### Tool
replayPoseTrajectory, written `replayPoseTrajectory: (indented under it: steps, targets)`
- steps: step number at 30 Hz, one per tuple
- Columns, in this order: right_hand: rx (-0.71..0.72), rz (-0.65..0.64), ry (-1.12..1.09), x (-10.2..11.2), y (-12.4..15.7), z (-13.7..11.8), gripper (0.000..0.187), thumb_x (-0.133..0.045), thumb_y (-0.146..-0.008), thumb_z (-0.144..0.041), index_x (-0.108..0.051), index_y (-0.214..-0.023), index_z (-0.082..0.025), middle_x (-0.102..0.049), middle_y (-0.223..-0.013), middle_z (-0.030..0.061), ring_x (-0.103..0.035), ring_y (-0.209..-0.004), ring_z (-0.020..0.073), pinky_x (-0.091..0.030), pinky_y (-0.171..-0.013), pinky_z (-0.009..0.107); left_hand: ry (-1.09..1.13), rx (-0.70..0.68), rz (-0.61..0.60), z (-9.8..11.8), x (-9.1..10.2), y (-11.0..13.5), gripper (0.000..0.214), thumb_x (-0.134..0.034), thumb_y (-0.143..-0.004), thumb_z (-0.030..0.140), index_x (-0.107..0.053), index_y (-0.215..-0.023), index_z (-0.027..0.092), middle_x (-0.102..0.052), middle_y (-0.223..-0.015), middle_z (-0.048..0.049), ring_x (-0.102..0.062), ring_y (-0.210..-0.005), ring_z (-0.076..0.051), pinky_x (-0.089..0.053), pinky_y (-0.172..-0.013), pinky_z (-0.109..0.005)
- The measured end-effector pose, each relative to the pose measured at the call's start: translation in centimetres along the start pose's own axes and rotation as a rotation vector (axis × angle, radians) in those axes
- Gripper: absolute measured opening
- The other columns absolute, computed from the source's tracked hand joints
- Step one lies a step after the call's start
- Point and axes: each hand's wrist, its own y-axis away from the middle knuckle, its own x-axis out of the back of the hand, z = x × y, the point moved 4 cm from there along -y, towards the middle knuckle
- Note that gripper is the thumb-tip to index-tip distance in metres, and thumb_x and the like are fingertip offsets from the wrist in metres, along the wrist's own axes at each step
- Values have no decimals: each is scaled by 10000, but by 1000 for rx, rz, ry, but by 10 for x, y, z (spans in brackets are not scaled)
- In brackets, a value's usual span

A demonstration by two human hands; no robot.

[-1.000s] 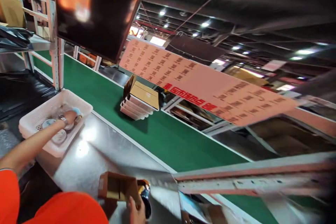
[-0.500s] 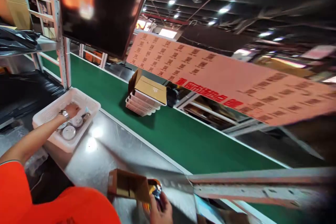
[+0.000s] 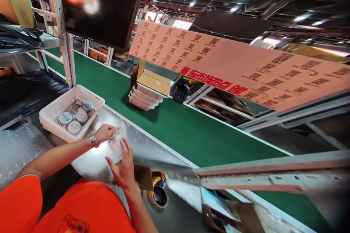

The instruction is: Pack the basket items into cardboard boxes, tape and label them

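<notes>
My left hand [image 3: 105, 133], with a metal watch at its wrist, pinches a small clear plastic bag [image 3: 116, 143] above the steel table [image 3: 94, 162]. What is inside the bag is too blurred to name. Close beside it my right hand [image 3: 123, 165] has thumb and fingers spread; whether a fingertip touches the plastic I cannot tell. Behind the right wrist stands an open cardboard box [image 3: 143, 177], partly hidden by the arm. A tape dispenser [image 3: 158, 193] with a roll lies right of the box. Left of my hands, a white basket [image 3: 58, 102] holds several round white containers [image 3: 74, 127].
A green conveyor belt [image 3: 186, 131] runs beyond the table, carrying stacked white baskets [image 3: 144, 100] topped with cardboard. Bubble wrap [image 3: 23, 153] lies at left. A metal rail [image 3: 262, 178] crosses at right. A monitor [image 3: 101, 7] and a pink code board [image 3: 226, 65] hang above.
My left hand has come out of the white basket with the plastic bag. My right hand has let go of the tape dispenser and moved left toward the bag.
</notes>
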Motion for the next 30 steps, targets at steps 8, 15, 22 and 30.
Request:
replayPoseTrajectory:
  steps: [8,15,22,30]
  targets:
    - [-675,118,-331,24,26,39,610,-805,-833,-802,-766,-834,-193,-689,-685,-6,-572,-648,164,-489,-625,284,208,253,-1,-15,-7,2,512,-716,-995,668,-650,-865,177,-673,-704,-13,-658,-633,-135,-437,-566,-234]
    - [-861,189,-716,20,33,38,645,-964,-658,-761,-763,-906,-201,-728,-732,-16,-614,-645,158,-516,-617,273,-432,-82,-182,-36,-42,28,669,-1030,-666,486,-750,-1193,185,-815,-1136,-78,-746,-1058,-245,-568,-906,-323]
    - [-928,218,-782,21,45,46,602,-980,-669,-698,-741,-900,-197,-685,-694,-39,-562,-579,131,-459,-555,263,-534,-93,-264,-42,-48,26,260,-773,-904,336,-690,-707,188,-701,-687,15,-634,-712,-154,-435,-717,-257]
    - [-712,332,-515,26,55,46,1069,-980,-620,-675,-582,-1501,-218,-778,-1202,95,-751,-1028,250,-618,-884,366,-405,55,-108,-44,-32,4,482,-745,-931,576,-593,-644,221,-607,-555,33,-617,-594,-156,-388,-612,-257]
